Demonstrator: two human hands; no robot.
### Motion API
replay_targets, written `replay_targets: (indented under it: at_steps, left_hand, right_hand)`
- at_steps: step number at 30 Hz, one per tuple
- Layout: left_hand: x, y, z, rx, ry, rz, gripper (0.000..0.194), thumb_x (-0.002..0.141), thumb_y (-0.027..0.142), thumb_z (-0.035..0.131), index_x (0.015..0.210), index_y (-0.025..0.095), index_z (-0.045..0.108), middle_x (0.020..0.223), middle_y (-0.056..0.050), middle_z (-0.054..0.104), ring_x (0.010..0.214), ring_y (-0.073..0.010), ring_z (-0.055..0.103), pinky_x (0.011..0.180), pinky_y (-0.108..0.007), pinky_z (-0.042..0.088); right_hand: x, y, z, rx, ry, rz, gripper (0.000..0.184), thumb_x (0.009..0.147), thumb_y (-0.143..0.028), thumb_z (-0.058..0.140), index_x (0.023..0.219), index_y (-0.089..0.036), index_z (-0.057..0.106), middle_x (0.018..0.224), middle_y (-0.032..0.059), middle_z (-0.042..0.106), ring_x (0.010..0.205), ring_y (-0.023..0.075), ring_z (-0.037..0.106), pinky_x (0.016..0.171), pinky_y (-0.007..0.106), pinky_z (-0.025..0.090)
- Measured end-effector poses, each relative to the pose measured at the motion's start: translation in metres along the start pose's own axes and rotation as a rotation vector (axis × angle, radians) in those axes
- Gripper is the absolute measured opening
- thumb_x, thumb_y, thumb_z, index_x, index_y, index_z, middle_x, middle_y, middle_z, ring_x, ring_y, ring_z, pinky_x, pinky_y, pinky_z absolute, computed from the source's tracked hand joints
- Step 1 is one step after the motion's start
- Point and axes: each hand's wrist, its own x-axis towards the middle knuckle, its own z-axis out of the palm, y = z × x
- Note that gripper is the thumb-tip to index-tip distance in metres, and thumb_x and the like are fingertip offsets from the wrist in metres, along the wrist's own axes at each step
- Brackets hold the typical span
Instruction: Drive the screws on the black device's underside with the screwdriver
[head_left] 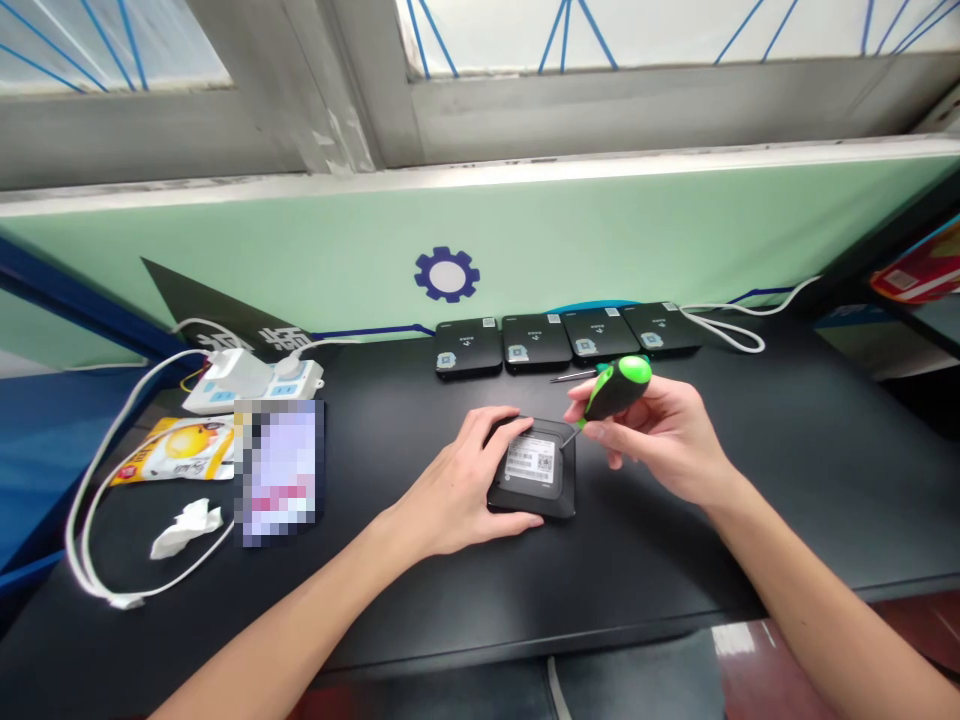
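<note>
A black set-top box (551,490) lies on the desk with its white label face up. My left hand (472,480) grips it from the left side, fingers along the far edge and thumb at the near edge. In my right hand (660,440) is a green and black screwdriver (616,390), held tilted between thumb and fingers. Its thin shaft points down and left, and the tip meets the box near the label's upper right corner. Whether the tip sits in a screw is too small to tell.
Several black boxes (536,342) stand in a row along the green wall panel, with a second screwdriver (574,376) before them. To the left are a white power strip (255,385), a yellow snack packet (176,448), crumpled tissue (186,528) and a looping white cable (79,520).
</note>
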Motion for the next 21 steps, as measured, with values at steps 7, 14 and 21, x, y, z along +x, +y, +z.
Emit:
replay_targets:
  at_steps: [7, 14, 21]
  left_hand:
    - [-0.0002, -0.0005, 0.0011, -0.001, 0.005, 0.002, 0.11, 0.085, 0.045, 0.102, 0.174, 0.036, 0.037, 0.169, -0.017, 0.048, 0.157, -0.0445, 0.05, 0.112, -0.06, 0.066]
    - [0.0009, -0.001, 0.0003, 0.0, 0.0, 0.0, 0.109, 0.085, 0.045, 0.102, 0.172, 0.035, 0.037, 0.169, -0.017, 0.048, 0.156, -0.0437, 0.051, 0.113, -0.061, 0.065]
    - [0.0014, -0.0021, 0.0001, -0.019, 0.018, -0.025, 0.112, 0.083, 0.051, 0.103, 0.173, 0.035, 0.038, 0.168, -0.018, 0.05, 0.154, -0.0451, 0.055, 0.113, -0.062, 0.065]
  right_hand:
    - [-0.0031, 0.0047, 0.0071, -0.037, 0.087, -0.051, 0.029, 0.087, -0.032, 0.098, 0.114, -0.028, 0.089, 0.103, 0.0051, 0.086, 0.072, 0.0155, 0.074, 0.048, 0.022, 0.059]
    - [-0.001, -0.0007, 0.0073, -0.033, 0.091, -0.045, 0.028, 0.086, -0.034, 0.099, 0.111, -0.026, 0.089, 0.098, 0.0059, 0.086, 0.071, 0.0164, 0.074, 0.05, 0.024, 0.061]
    - [-0.0054, -0.0039, 0.0028, 0.051, 0.147, -0.092, 0.03, 0.09, -0.04, 0.096, 0.113, -0.025, 0.086, 0.1, 0.0072, 0.087, 0.052, 0.011, 0.063, 0.04, 0.023, 0.052]
